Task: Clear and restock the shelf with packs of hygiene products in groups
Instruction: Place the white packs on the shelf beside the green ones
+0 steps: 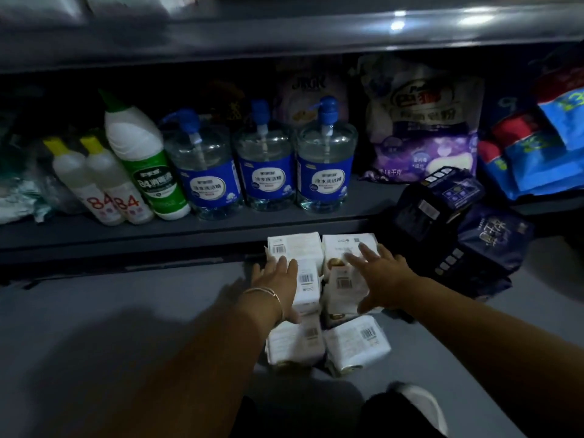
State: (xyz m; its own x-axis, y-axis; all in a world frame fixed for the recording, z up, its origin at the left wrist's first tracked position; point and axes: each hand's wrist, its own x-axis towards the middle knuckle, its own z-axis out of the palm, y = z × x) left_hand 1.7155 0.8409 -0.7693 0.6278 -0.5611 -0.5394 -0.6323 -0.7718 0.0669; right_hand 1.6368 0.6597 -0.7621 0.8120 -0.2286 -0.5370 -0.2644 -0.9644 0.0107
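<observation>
Several white packs of hygiene products (308, 281) lie in two rows on the grey floor in front of the low shelf (189, 230). My left hand (278, 279) reaches over the left row with straight fingers, its palm over a middle pack. Spread wide, my right hand (377, 275) hovers over or touches the right row, fingers toward the far pack (346, 245). Neither hand grips a pack. Two more white packs (357, 343) lie nearest to me.
On the shelf stand two yellow-capped bottles (104, 184), a green-labelled bottle (142, 162), three blue pump bottles (262, 159) and a purple-white bag (423, 128). Dark blue packs (458, 222) are piled at the right on the floor. Blue-red packs (537, 147) sit far right.
</observation>
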